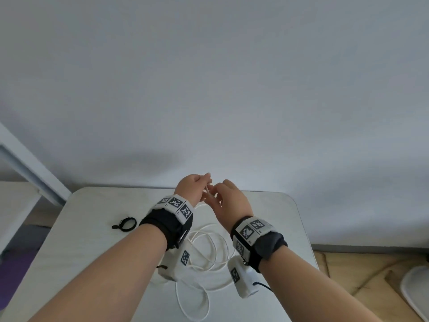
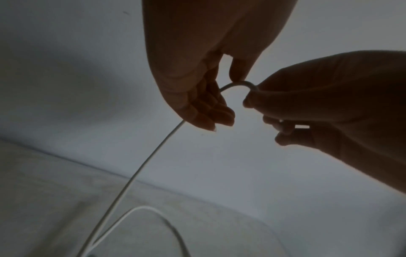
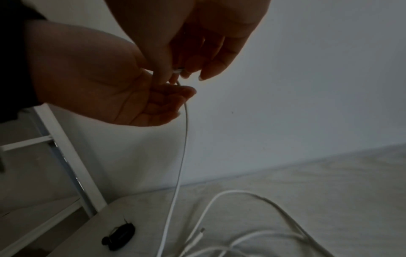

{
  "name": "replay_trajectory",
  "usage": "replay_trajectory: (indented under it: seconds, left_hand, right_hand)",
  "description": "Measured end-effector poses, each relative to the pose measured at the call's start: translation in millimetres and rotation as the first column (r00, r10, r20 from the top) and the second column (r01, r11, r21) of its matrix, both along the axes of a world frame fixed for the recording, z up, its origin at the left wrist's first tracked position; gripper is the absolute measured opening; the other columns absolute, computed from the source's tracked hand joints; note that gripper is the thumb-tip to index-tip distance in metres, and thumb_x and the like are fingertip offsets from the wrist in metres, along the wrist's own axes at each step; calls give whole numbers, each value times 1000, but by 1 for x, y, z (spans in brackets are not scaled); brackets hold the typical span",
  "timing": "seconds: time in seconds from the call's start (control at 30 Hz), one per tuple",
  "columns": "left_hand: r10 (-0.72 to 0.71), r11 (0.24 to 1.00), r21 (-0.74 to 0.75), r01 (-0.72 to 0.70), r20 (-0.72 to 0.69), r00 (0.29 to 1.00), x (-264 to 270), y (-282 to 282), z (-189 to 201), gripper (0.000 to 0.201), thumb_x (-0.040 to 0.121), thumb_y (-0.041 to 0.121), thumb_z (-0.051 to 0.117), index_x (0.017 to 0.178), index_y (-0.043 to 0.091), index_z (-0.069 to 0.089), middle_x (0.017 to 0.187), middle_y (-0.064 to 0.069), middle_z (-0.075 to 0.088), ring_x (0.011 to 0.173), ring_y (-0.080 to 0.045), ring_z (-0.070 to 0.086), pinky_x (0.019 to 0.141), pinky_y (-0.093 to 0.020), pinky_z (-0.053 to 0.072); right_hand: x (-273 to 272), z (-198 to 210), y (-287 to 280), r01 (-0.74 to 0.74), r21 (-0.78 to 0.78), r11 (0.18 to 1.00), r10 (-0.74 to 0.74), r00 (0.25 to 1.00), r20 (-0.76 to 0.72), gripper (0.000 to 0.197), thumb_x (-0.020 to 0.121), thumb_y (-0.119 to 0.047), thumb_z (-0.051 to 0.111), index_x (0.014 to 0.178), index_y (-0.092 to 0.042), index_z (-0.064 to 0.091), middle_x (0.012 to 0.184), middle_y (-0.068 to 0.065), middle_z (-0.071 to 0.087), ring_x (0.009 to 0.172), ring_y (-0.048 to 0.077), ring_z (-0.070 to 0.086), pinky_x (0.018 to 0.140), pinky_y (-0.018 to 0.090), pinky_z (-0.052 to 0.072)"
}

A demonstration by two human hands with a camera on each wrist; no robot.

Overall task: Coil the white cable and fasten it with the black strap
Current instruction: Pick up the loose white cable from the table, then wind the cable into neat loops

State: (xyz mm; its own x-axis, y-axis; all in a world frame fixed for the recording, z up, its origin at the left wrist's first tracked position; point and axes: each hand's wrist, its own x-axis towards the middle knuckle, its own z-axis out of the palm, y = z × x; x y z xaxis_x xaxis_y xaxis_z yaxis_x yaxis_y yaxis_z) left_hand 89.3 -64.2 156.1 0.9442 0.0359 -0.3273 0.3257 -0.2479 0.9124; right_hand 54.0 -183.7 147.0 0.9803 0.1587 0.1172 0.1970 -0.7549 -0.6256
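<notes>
The white cable (image 1: 178, 298) lies in loose loops on the small white table (image 1: 92, 228), and one strand rises to both raised hands. My left hand (image 1: 204, 184) has its fingers curled round that strand (image 2: 145, 163), thumb above. My right hand (image 1: 214, 194) pinches the cable's end beside it, and a short arch of cable (image 2: 237, 85) spans the two hands. In the right wrist view the right hand (image 3: 182, 73) holds the tip just above the left hand (image 3: 171, 97), with the cable (image 3: 177, 187) hanging down to the table. The black strap (image 1: 118, 226) lies looped at the table's left, apart from the cable (image 3: 119, 238).
A plain white wall stands right behind the table's far edge. A white frame (image 1: 27, 168) leans at the left. Wooden floor (image 1: 348, 270) and a white rounded object (image 1: 415, 291) show to the right. The cable's other plug (image 3: 201, 231) rests on the tabletop.
</notes>
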Motion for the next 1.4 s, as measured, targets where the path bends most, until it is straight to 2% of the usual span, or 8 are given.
replay_trajectory:
  seconds: [0.3, 0.5, 0.57, 0.77, 0.97, 1.13, 1.27, 1.4]
  left_hand:
    - [129, 945, -289, -152, -98, 987, 6, 0, 55, 26, 98, 14, 42, 81, 7, 60, 79, -3, 62, 64, -18, 58, 63, -33, 49]
    - [-6, 972, -235, 23, 73, 997, 7, 15, 78, 27, 100, 10, 37, 107, -1, 61, 70, -3, 47, 55, -11, 47, 49, -18, 48]
    - [-55, 956, -281, 81, 99, 994, 5, 22, 88, 27, 100, 8, 38, 113, 0, 59, 66, -1, 44, 46, -6, 39, 43, -15, 39]
    - [-224, 867, -416, 276, 171, 960, -9, 51, 129, 30, 100, 23, 37, 104, 7, 62, 49, 9, 30, 40, -4, 21, 39, -17, 17]
    - [-135, 816, -523, 247, 243, 961, -16, 70, 150, 31, 98, 27, 38, 78, 11, 55, 47, 8, 35, 42, -6, 30, 41, -15, 31]
    - [-28, 735, -665, 133, 166, 986, -13, 98, 152, 24, 96, 19, 39, 96, 5, 59, 51, 9, 44, 43, -2, 36, 43, -11, 35]
    - [-132, 694, -704, 149, 79, 988, -19, 108, 150, 24, 88, 25, 44, 100, 10, 58, 44, 9, 32, 38, -4, 23, 39, -13, 16]
    - [-151, 628, -761, 162, 86, 985, -20, 100, 144, 26, 89, 37, 45, 78, 15, 54, 41, 10, 28, 37, -5, 19, 37, -15, 14]
  right_hand:
    - [6, 30, 6, -129, 50, 990, 124, 987, 103, 20, 84, -32, 62, 96, -16, 62, 85, -9, 46, 74, 11, 47, 70, 27, 43]
    - [6, 37, 6, -50, 262, 964, 0, 982, 188, 27, 90, -36, 42, 91, -14, 56, 90, -2, 51, 73, 4, 45, 68, 18, 37]
    - [12, 40, 3, 82, 370, 925, -138, 982, 126, 15, 91, -22, 47, 102, -13, 52, 103, 0, 53, 82, 8, 50, 76, 27, 44]
    - [31, 41, -7, 106, 312, 944, -92, 994, -59, 64, 90, -19, 53, 143, -14, 19, 145, 6, 36, 130, 21, 38, 109, 40, 32]
    - [26, 43, 2, 3, 523, 852, 156, 953, -260, 16, 94, -15, 47, 102, -14, 60, 87, 4, 69, 85, 19, 65, 87, 34, 49]
    - [14, 49, 2, 137, 732, 667, 261, 878, -402, 22, 95, -13, 45, 77, -10, 57, 61, 0, 47, 48, 12, 49, 56, 28, 55]
    - [27, 48, -5, 207, 592, 779, -2, 944, -329, 24, 93, -15, 44, 72, -16, 56, 61, -3, 40, 45, 8, 32, 43, 20, 28]
    - [32, 55, -10, 98, 293, 951, -76, 993, -85, 22, 92, -17, 44, 77, -14, 60, 61, -8, 48, 55, 9, 42, 52, 24, 31]
